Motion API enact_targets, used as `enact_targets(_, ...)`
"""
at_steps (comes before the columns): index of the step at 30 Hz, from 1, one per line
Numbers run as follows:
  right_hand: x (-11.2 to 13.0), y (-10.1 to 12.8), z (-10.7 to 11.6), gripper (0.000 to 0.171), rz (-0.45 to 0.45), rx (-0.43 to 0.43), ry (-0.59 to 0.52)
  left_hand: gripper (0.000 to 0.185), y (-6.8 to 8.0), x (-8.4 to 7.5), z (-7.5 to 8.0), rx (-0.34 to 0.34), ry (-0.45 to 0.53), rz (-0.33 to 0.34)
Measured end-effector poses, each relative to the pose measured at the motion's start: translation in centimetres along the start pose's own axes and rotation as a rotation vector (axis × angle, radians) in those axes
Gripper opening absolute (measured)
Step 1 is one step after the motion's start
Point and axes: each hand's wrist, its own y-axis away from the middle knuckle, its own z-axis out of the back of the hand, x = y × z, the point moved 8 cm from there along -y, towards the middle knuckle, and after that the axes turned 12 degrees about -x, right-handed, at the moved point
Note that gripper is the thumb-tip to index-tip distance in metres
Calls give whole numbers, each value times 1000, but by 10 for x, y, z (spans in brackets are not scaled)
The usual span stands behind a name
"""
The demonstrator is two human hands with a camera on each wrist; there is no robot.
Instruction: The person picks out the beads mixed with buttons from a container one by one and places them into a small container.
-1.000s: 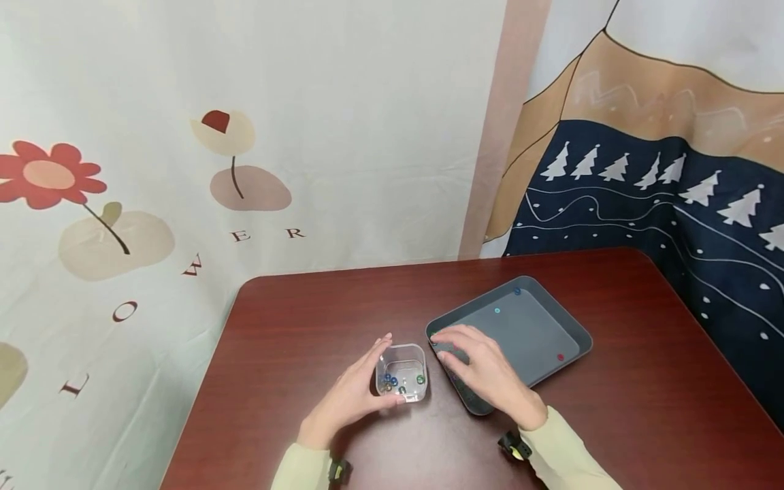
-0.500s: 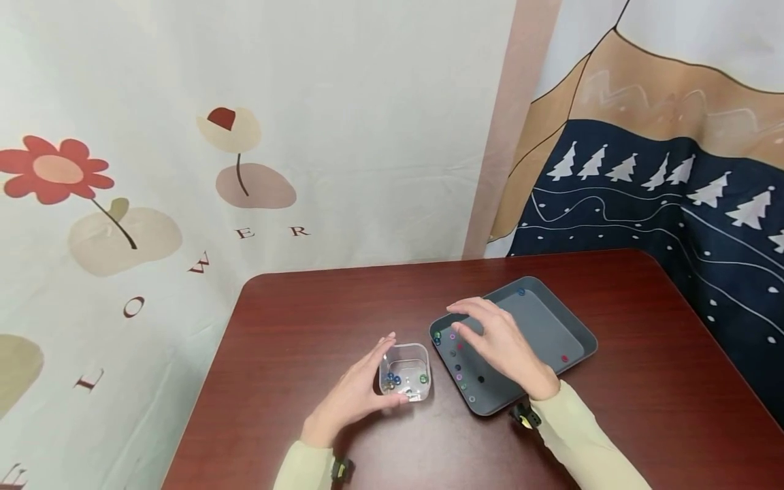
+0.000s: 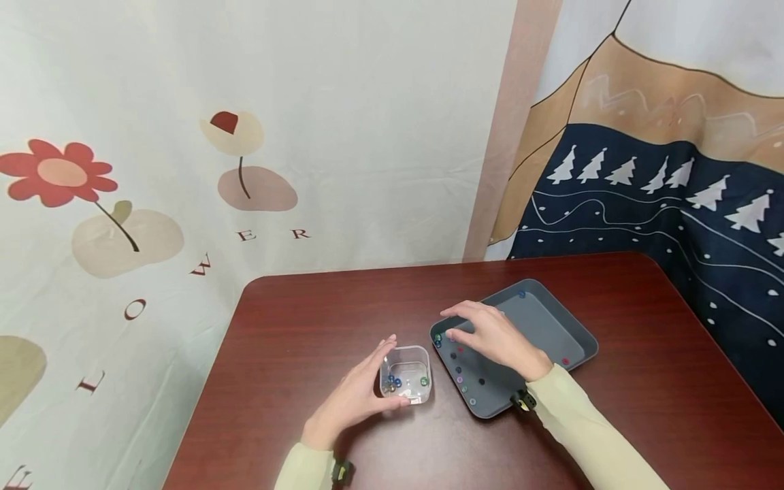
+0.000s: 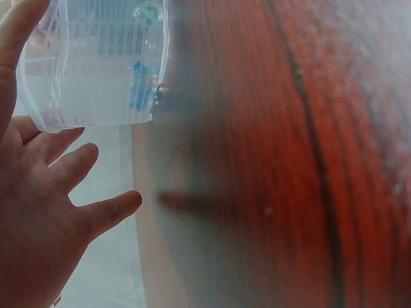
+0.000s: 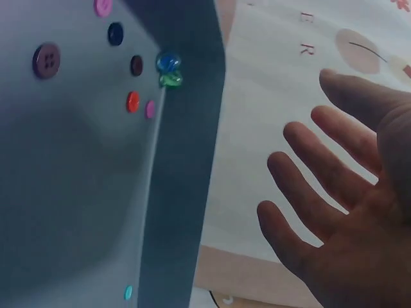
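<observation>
My left hand [image 3: 352, 400] holds a small clear plastic container [image 3: 407, 365] on the table, thumb on the near side and fingers along the far left. Inside lie several glass marbles, with a blue marble [image 3: 397, 383] at the left and a green marble [image 3: 424, 381] at the right. Over the grey tray [image 3: 545, 327] hovers my right hand [image 3: 499, 339], its fingers spread and holding nothing. In the right wrist view, a blue marble [image 5: 168, 62] and a green marble [image 5: 171, 79] touch in the tray's corner. Near them lie a red button [image 5: 133, 101] and a brown button [image 5: 47, 61].
More buttons lie along the tray's near left side, including a black button [image 3: 481, 382]. A red button [image 3: 565, 361] sits toward the right corner, and a blue piece [image 3: 522, 295] by the far corner. The dark red table [image 3: 318, 306] backs onto a printed curtain [image 3: 367, 136].
My right hand has moved from the tray's left edge to over its middle, uncovering the buttons along the near left side. The left hand keeps its hold on the container.
</observation>
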Motion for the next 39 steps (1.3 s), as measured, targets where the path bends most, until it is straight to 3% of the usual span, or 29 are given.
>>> enact_targets(8, -12, -2, -15, 38, -51, 140, 15, 108, 0, -1, -1, -2, -8, -12)
enact_targets(21, -23, -4, -37, 32, -49, 266, 20, 107, 2, -1, -1, -10, -17, -18)
enact_targets(31, -22, -9, -46, 30, -11, 324, 46, 108, 1, -2, 0, -18, -15, -30)
enact_targets(39, -25, -9, -55, 29, -32, 353, 68, 108, 1, -3, -1, -10, -11, -28)
